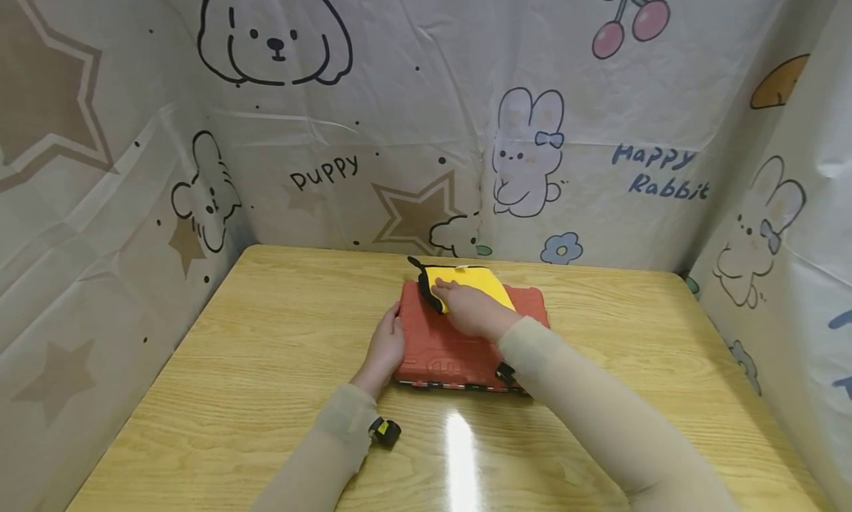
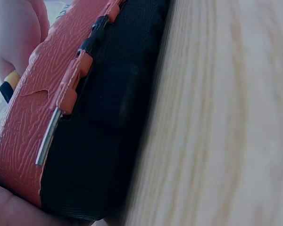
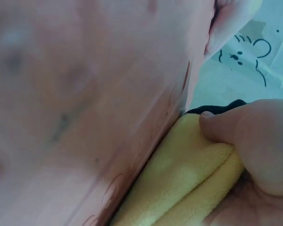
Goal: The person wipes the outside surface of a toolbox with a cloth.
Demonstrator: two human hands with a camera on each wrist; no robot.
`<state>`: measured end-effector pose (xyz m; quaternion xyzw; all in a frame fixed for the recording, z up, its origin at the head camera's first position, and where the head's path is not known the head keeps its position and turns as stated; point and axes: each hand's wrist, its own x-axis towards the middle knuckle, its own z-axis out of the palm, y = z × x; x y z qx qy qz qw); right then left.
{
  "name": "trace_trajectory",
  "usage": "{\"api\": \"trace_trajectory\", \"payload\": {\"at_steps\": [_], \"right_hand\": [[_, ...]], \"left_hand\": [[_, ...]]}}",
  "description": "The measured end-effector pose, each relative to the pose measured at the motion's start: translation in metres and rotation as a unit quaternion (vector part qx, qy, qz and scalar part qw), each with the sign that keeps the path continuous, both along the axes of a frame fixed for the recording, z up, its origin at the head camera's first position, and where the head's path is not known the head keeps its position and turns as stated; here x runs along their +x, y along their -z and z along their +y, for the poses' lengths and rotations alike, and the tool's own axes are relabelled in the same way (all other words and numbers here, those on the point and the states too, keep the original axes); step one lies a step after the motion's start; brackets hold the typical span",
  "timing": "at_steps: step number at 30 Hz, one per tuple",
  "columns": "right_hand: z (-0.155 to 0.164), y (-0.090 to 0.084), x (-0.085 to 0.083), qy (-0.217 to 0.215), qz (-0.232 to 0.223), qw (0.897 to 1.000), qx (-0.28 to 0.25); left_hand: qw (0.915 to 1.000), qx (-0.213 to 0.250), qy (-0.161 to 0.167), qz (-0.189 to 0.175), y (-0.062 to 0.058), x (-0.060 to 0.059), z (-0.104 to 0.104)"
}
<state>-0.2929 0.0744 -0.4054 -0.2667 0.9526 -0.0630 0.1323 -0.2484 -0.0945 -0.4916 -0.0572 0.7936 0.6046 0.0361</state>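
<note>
A red plastic case (image 1: pixel 439 356) with a black lower half (image 2: pixel 92 165) lies closed on the table. My left hand (image 1: pixel 386 348) grips its left side, with part of the hand round the corner in the left wrist view. A metal hinge pin (image 2: pixel 49 136) shows along the seam there. On the red lid, my right hand (image 1: pixel 471 310) holds a folded yellow cloth (image 1: pixel 489 281) with black edging. In the right wrist view, the thumb lies over the cloth, which is against the lid.
The wood-grain table (image 1: pixel 266 393) stretches out on both sides of the case. A printed fabric sheet (image 1: pixel 399 127) hangs behind the table and along its left and right sides. Each sleeve cuff has a small black device (image 1: pixel 384 432) on it.
</note>
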Motion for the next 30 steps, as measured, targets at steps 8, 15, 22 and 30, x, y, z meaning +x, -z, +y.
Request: {"api": "trace_trajectory", "payload": {"at_steps": [8, 15, 22, 30], "right_hand": [[0.005, 0.004, 0.017, -0.006, 0.011, 1.0, 0.003], [0.009, 0.007, 0.038, -0.029, 0.029, 0.999, 0.02], [0.013, 0.008, 0.057, -0.057, 0.055, 0.996, 0.04], [0.022, 0.01, 0.079, -0.088, 0.07, 0.993, 0.046]], "left_hand": [[1.0, -0.002, -0.003, -0.004, -0.001, -0.001, 0.0], [0.9999, -0.004, -0.004, -0.009, -0.003, 0.0, 0.001], [0.9998, -0.009, -0.003, -0.017, -0.005, 0.001, 0.001], [0.9997, -0.015, -0.006, -0.018, -0.004, 0.0, 0.001]]}}
